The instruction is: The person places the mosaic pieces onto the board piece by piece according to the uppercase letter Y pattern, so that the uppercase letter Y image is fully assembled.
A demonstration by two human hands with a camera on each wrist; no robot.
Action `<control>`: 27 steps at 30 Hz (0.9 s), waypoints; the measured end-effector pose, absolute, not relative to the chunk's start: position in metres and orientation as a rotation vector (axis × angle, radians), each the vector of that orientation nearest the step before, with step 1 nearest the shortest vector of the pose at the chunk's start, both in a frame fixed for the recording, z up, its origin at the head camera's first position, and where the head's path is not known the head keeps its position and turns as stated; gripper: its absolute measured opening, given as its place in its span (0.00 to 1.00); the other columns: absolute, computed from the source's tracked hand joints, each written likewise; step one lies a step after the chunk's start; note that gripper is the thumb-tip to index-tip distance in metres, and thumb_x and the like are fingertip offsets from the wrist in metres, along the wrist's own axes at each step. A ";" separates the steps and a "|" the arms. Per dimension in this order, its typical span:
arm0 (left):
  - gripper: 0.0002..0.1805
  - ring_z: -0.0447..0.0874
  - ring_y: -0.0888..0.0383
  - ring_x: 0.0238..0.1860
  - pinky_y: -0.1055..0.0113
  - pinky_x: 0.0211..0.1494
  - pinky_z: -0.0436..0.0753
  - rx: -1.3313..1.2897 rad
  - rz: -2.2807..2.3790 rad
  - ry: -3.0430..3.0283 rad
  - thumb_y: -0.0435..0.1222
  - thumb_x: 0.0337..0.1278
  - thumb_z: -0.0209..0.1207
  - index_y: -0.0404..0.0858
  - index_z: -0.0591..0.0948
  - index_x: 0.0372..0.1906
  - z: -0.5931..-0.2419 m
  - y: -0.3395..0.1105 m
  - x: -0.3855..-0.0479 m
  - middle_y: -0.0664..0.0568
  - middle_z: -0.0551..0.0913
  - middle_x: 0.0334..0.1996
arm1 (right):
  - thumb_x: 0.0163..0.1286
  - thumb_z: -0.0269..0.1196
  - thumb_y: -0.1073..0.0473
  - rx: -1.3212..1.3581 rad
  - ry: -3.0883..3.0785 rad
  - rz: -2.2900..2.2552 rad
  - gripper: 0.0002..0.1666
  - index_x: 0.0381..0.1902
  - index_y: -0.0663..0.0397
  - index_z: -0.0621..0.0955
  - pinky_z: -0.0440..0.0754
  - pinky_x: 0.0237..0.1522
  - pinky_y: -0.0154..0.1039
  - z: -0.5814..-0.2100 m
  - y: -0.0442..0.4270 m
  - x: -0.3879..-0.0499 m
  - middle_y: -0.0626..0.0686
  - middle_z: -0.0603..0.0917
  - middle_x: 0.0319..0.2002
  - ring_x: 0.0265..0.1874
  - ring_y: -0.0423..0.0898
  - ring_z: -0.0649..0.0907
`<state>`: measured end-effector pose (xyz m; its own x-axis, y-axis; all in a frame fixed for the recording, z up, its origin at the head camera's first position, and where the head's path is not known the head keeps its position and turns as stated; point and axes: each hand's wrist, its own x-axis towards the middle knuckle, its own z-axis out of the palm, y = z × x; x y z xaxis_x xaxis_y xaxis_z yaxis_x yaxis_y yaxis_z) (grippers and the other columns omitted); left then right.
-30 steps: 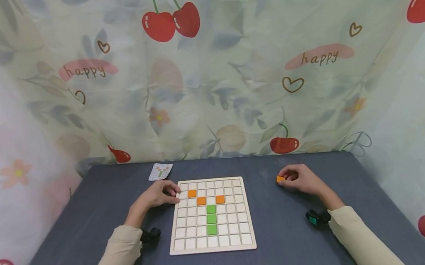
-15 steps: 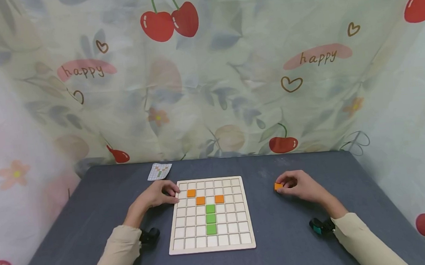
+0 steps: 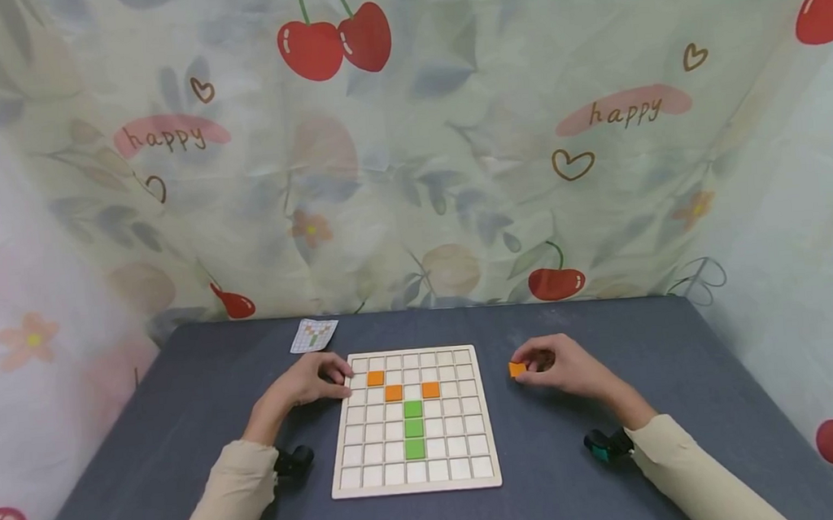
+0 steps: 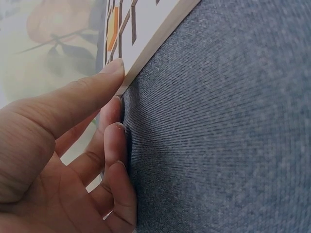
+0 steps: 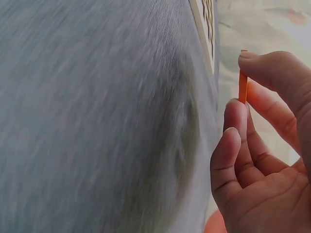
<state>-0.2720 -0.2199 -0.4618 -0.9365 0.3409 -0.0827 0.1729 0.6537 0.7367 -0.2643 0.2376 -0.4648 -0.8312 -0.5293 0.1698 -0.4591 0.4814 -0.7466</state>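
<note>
A pale wooden grid board (image 3: 416, 488) lies on the dark table, bearing three orange tiles and a column of three green tiles (image 3: 414, 427). My left hand (image 3: 316, 379) holds the board's left edge near its upper corner. In the left wrist view the thumb (image 4: 82, 97) sits on the rim, with the other fingers curled beside it. Right of the board, my right hand (image 3: 564, 367) pinches a loose orange tile (image 3: 517, 369) between thumb and fingers. The right wrist view shows that thin tile (image 5: 243, 87) edge-on, held off the table.
A small card (image 3: 314, 335) printed with a coloured grid pattern lies behind the board's left corner. Dark cloth covers the table (image 3: 550, 470). A printed curtain (image 3: 409, 171) hangs behind its far edge, with a thin looped cord (image 3: 704, 280) at the right.
My right hand has moved left toward the board with the orange tile, and slightly nearer to me. My left hand and the board have stayed in place.
</note>
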 end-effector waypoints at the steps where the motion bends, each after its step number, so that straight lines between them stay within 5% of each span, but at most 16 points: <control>1: 0.13 0.74 0.55 0.33 0.59 0.44 0.73 0.417 1.151 2.656 0.28 0.50 0.76 0.34 0.85 0.41 -0.462 -0.220 -0.272 0.50 0.80 0.31 | 0.63 0.75 0.61 -0.881 2.627 -1.286 0.12 0.44 0.55 0.87 0.80 0.35 0.38 -0.465 0.234 -0.265 0.48 0.84 0.36 0.32 0.47 0.81; 27: 0.13 0.75 0.55 0.34 0.59 0.45 0.74 0.383 1.141 2.645 0.28 0.51 0.75 0.35 0.86 0.41 -0.460 -0.220 -0.273 0.51 0.80 0.31 | 0.62 0.76 0.60 -0.942 2.576 -1.320 0.14 0.46 0.55 0.88 0.78 0.35 0.38 -0.472 0.165 -0.286 0.46 0.83 0.33 0.30 0.44 0.80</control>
<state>-0.2734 -0.2196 -0.4599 -0.9380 0.3286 -0.1104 0.1451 0.6614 0.7358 -0.2861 0.1653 -0.4722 -0.8041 -0.5649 0.1852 -0.4802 0.4336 -0.7625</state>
